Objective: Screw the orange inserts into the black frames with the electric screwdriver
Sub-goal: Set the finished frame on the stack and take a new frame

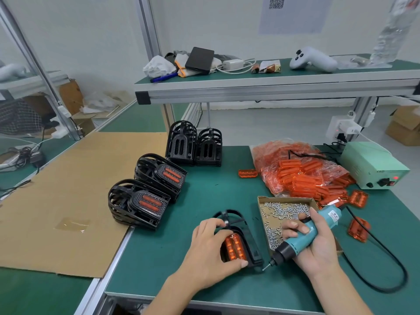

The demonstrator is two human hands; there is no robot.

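Observation:
A black frame [251, 243] lies on the green mat near the front edge, with an orange insert [235, 246] seated in it. My left hand [210, 248] rests on the frame, its thumb and fingers curled round the insert's edges. My right hand [316, 244] grips the teal electric screwdriver [302, 237], tilted down to the left. Its bit tip [264, 268] hovers beside the frame's near right corner. Two stacks of frames with orange inserts [145, 198] stand to the left. Empty black frames [194, 147] stand behind them.
A shallow cardboard tray of small screws [283, 211] sits just right of the frame. A clear bag of orange inserts [300, 173] lies behind it, with loose inserts around. The screwdriver's power box [372, 167] stands far right, its black cable [391, 269] looping along the mat. Cardboard sheet [68, 201] covers the left.

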